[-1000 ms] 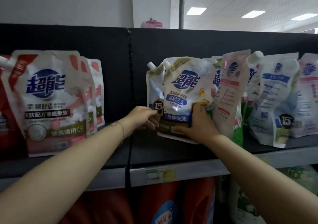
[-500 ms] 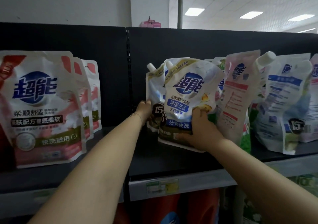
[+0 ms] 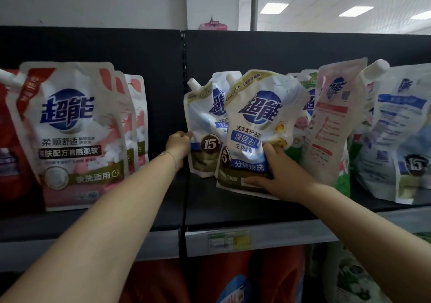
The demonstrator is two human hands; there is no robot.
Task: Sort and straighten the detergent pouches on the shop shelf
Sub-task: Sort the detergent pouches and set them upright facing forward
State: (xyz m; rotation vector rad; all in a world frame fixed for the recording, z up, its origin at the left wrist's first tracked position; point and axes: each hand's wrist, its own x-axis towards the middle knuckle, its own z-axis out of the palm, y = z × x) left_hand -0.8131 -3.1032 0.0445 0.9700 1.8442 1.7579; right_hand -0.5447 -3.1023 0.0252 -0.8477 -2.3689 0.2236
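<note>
On the black shelf (image 3: 233, 211), just right of the upright divider, two matching detergent pouches stand one behind the other. The right hand (image 3: 283, 177) grips the front white-and-gold pouch (image 3: 256, 116) at its lower right corner, thumb pressed into the printed face and fingers laid along the bottom seam. The pouch leans left, with its base corner lifted off the deck. The left hand (image 3: 178, 144) curls round the left edge of the rear pouch (image 3: 201, 118), about halfway up; how far its fingers wrap behind is hidden. The film dimples under the thumb, so these look like soft, liquid-filled bags: fairly heavy, saggy, glossy and probably slippery. They would slump if held only by the top or the spout (image 3: 193, 84). The best hold is likely low, by the stiffer gusseted base and side seams, so that each pouch can be set flat on its bottom. To the right, a back-turned pink pouch (image 3: 331, 125) leans against its neighbours, with a blue-labelled pouch (image 3: 396, 130) beyond it. The pink pouches (image 3: 70, 128) at the left stand in a tidier row.
</note>
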